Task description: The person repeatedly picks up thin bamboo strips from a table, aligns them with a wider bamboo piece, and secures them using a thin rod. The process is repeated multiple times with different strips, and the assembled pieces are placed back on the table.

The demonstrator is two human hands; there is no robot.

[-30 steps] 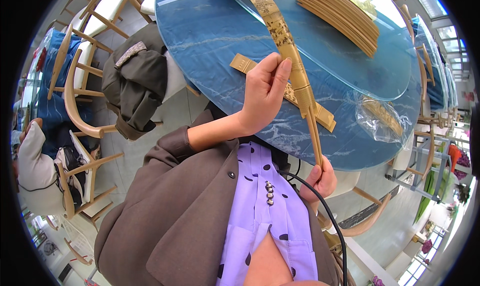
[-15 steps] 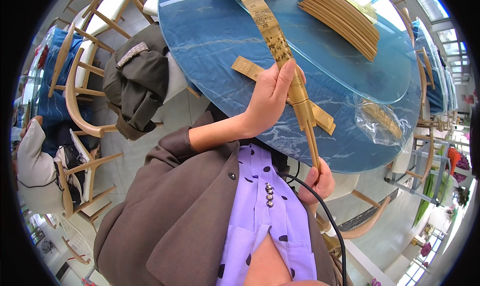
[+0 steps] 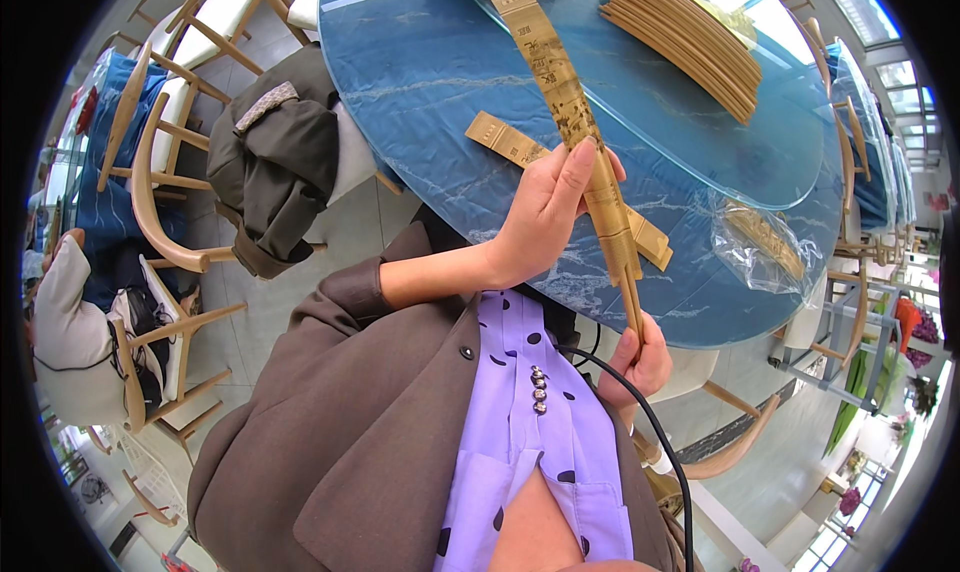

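Note:
A long gold paper chopstick sleeve (image 3: 540, 57) with dark print slants over the table. My left hand (image 3: 545, 212) is closed round its middle, thumb on top. From the sleeve's near end stick out brown chopsticks (image 3: 631, 304), most of their length hidden inside the paper. My right hand (image 3: 643, 362) pinches their bare ends just beyond the table's edge. Under the held sleeve, crossing it, another gold sleeve (image 3: 500, 138) lies flat on the blue table (image 3: 430, 82).
A thick stack of brown chopsticks (image 3: 680, 47) lies on the glass turntable (image 3: 780, 162) at the far right. Nearer is a clear plastic bag (image 3: 765, 240) with gold sleeves. Wooden chairs (image 3: 150, 192), one holding a dark coat (image 3: 275, 152), stand left. A black cable (image 3: 665, 432) hangs by my right arm.
My left hand and the sleeve have moved slightly nearer and to the right, toward my right hand. Less of the chopsticks shows below the sleeve. My right hand has barely moved.

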